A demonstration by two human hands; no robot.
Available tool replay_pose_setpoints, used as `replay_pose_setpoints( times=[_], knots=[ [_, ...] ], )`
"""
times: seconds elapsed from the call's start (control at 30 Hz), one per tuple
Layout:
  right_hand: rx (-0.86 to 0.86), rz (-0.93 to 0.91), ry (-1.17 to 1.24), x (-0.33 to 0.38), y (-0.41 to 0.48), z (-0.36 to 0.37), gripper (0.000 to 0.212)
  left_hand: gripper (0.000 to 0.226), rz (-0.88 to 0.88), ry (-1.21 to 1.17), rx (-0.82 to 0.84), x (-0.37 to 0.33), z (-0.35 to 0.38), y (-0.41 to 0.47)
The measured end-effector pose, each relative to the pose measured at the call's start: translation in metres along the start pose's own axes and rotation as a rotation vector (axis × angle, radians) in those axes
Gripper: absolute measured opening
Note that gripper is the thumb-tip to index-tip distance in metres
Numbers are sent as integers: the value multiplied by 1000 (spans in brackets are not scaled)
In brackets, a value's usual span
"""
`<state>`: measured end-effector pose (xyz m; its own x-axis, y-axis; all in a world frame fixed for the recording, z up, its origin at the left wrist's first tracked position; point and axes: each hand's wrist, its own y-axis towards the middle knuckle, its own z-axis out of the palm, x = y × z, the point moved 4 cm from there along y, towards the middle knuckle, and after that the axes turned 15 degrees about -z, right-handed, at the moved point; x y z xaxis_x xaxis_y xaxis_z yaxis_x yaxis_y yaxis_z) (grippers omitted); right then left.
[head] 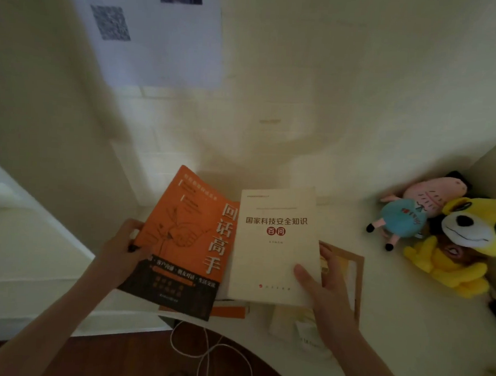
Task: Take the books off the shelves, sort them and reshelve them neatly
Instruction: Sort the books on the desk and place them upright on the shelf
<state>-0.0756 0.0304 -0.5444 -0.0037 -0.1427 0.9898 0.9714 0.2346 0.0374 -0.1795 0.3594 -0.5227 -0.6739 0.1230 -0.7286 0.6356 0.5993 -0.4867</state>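
Centre of frame: you hold two books side by side, covers up to the cam. Orange book (186, 236) w/ black lower band sits centre-left, tilted so its top leans right. Cream book (275, 246) w/ red title text sits centre-right, roughly upright; its left edge meets or slightly overlaps the orange one's right edge, can't tell which.

Your left hand (123, 250) grasps the orange book at its left edge, fingers curled round the margin. Your right hand (327, 295) grasps the cream book at its lower right corner: thumb flat on the cover, other fingers behind it.

Under both books, low centre: a loose pile on the white desk (406, 325). An orange-edged book (229, 310) pokes out below, a brown-bordered book (357, 279) lies behind your right hand, pale ones nearer the desk's front edge; blurred, titles unreadable.

Right edge of frame, on the desk by the wall: a yellow dog plush (468, 236), a pig plush in blue (403, 219) just left of it, a pink plush (436, 192) behind.

Bottom centre: white cable (206, 355) loops over the dark wood floor (117, 359). Upper left: paper sheet (162, 39) w/ grey code patches on the wall.
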Motion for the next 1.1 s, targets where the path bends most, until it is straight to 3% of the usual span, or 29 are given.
replay_pose_setpoints(
  times=[0.13,0.23,0.27,0.4,0.5,0.63,0.73,0.9,1.0,1.1],
  knots=[
    [-52,-42,-47,9,-1,-12,44,30,-30,-305,145,-15,8,-23],
    [-96,-64,-42,24,2,-28,83,26,-64,-354,236,-22,44,-36],
    [-115,-77,-48,31,4,-34,84,25,-77,-363,279,-25,62,-39],
    [-138,-174,-8,53,17,-57,48,26,-9,-181,378,-28,140,-52],
    [-157,-189,17,62,16,-62,43,27,5,-100,416,-23,194,-61],
    [-197,-149,36,54,10,-73,45,29,-108,-57,530,0,244,-63],
    [-212,-123,41,48,6,-81,43,23,-90,17,526,6,263,-64],
    [-236,-70,11,38,5,-91,43,31,180,265,510,5,282,-64],
    [-243,-64,-5,35,5,-94,43,32,172,420,406,13,280,-53],
    [-244,-50,3,33,5,-94,48,32,126,411,311,15,273,-49]
  ],
)
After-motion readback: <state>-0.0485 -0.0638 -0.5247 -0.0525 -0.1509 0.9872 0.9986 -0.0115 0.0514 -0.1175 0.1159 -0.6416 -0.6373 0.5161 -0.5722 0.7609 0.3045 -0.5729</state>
